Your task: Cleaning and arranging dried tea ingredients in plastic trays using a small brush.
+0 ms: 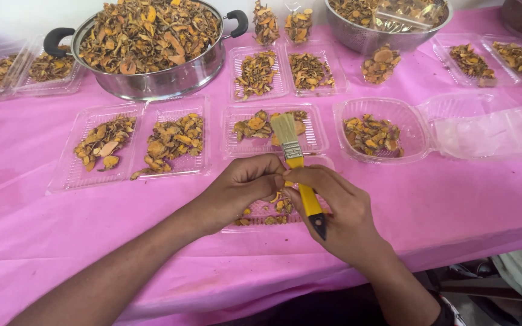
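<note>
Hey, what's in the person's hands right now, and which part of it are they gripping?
A paintbrush with pale bristles pointing away. The right hand grips its yellow handle; the left hand closes fingers near the metal band, over a clear tray.

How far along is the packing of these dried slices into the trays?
Done: several clear plastic clamshell trays already hold dried orange-brown slices. In hand: right hand grips a yellow-handled flat paintbrush, left hand closed beside it, over a partly filled tray. Left: the big steel pot remains heaped, and every tray lies open.
</note>
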